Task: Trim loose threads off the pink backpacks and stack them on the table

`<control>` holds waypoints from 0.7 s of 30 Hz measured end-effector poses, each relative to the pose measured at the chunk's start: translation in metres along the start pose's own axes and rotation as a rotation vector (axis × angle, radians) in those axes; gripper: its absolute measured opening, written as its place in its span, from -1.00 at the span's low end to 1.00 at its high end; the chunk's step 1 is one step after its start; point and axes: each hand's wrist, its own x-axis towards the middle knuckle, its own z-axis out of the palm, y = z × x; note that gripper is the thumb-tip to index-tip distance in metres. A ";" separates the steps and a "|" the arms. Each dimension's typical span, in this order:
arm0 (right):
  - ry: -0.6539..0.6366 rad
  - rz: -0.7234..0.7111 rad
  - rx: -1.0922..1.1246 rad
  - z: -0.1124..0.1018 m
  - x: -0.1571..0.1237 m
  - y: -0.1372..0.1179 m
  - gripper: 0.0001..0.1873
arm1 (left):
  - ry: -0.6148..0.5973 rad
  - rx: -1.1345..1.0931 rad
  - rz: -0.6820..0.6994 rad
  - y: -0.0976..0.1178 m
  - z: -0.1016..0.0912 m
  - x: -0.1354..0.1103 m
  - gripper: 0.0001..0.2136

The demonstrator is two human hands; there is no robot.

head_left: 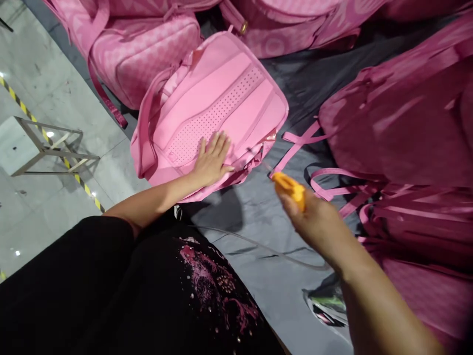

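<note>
A pink backpack [218,98] lies back-panel up on the grey cloth-covered table. My left hand [212,159] rests flat on its lower edge, fingers stretched out. To the right, my right hand [306,217] is closed around a small orange tool [290,187], its tip pointing toward the backpack's corner. Loose pink straps [299,140] trail between the backpack and my right hand.
More pink backpacks lie at the back [136,54] and at the right [399,128]. A thin cord [258,244] runs across the grey cloth [273,281]. On the floor at left stands a metal frame [48,148] beside yellow-black tape [22,106].
</note>
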 end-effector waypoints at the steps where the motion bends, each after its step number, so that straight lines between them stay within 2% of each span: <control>1: 0.042 0.054 0.010 -0.002 -0.001 0.004 -0.48 | -0.013 0.005 0.054 0.012 0.003 0.005 -0.23; 3: 0.023 0.124 0.037 -0.006 -0.003 0.010 -0.44 | -0.065 0.004 0.263 0.039 0.011 -0.001 -0.31; 5: -0.032 0.119 0.063 -0.008 -0.009 0.014 -0.42 | -0.143 -0.004 0.496 0.060 0.020 -0.027 -0.40; 8: -0.080 0.059 0.063 -0.005 -0.016 0.014 -0.42 | -0.181 -0.024 0.621 0.067 0.028 -0.080 -0.50; 11: -0.120 -0.026 -0.024 0.000 -0.017 0.004 -0.45 | -0.146 -0.048 0.589 0.044 0.021 -0.110 -0.53; 14: -0.048 -0.024 -0.200 0.003 -0.010 -0.012 -0.45 | -0.096 -0.075 0.484 0.015 0.008 -0.110 -0.52; 16: -0.053 -0.047 -0.296 0.004 -0.006 -0.023 -0.46 | -0.070 -0.111 0.445 0.002 0.003 -0.107 -0.55; 19: -0.094 -0.106 -0.402 0.007 -0.006 -0.035 -0.51 | -0.038 -0.154 0.405 -0.006 0.006 -0.112 -0.57; 21: -0.031 -0.075 -0.481 0.009 -0.009 -0.041 -0.53 | -0.032 -0.136 0.381 -0.007 0.013 -0.120 -0.51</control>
